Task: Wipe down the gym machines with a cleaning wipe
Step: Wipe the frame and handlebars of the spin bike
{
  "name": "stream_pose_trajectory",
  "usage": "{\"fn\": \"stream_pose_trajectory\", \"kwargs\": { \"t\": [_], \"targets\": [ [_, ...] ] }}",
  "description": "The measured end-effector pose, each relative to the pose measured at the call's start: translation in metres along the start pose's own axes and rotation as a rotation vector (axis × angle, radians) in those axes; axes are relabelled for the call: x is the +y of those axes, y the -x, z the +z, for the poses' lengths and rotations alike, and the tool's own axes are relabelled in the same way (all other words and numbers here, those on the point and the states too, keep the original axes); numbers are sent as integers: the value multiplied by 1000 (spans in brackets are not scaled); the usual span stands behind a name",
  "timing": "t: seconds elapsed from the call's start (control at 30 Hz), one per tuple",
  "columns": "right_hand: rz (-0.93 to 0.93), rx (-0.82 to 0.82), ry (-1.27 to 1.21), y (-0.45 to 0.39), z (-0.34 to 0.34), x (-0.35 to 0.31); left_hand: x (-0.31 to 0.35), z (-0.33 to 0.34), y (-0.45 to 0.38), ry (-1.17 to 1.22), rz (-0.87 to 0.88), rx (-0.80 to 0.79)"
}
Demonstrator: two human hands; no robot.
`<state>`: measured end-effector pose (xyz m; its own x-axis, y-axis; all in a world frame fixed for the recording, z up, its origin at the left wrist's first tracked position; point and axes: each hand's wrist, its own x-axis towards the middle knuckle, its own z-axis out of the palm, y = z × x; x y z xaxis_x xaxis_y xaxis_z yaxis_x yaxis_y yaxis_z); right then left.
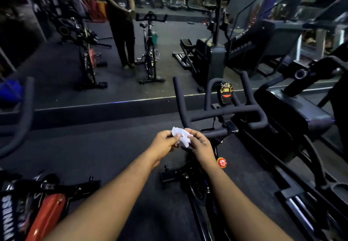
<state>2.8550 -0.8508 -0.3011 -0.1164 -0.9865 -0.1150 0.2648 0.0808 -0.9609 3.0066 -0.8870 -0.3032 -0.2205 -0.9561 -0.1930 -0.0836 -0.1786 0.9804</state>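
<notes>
A crumpled white cleaning wipe (181, 136) is held between both hands in the middle of the view. My left hand (162, 144) pinches its left side and my right hand (201, 145) pinches its right side. Just beyond the hands stands a black spin bike with padded handlebars (224, 113) and a small console with an orange display (226, 90). A red knob (221, 162) on the bike's frame shows beside my right wrist. The hands are a short way in front of and below the handlebars, not touching them.
A large mirror ahead reflects a standing person (122, 24) and more bikes (150, 48). A stair-climber machine (293, 112) stands close on the right. Another bike's handlebar (24, 118) and its red frame (45, 216) are at the left. Dark rubber floor (113, 146) lies between.
</notes>
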Motion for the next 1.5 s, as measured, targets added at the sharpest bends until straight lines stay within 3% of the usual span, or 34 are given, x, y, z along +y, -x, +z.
{"fn": "stream_pose_trajectory", "kwargs": {
  "t": [0.17,0.4,0.67,0.9,1.0,1.1,1.37,1.5],
  "targets": [
    [-44,-148,178,12,-1,-9,-8,-16,21,-41,101,210],
    [-217,-386,604,16,17,12,-15,-40,74,-46,93,366],
    [-219,-551,675,48,53,45,-41,-82,145,-54,49,591],
    [-320,-742,673,101,107,38,-41,-106,194,-232,88,644],
    [-424,-705,757,122,126,39,-38,-116,218,-134,102,663],
    [-406,-668,721,141,140,45,-39,-129,245,-33,110,665],
    [-22,-542,351,220,186,72,-72,-181,343,5,47,489],
    [-2,-493,385,261,210,82,-91,-200,383,207,10,553]
  ]
}}
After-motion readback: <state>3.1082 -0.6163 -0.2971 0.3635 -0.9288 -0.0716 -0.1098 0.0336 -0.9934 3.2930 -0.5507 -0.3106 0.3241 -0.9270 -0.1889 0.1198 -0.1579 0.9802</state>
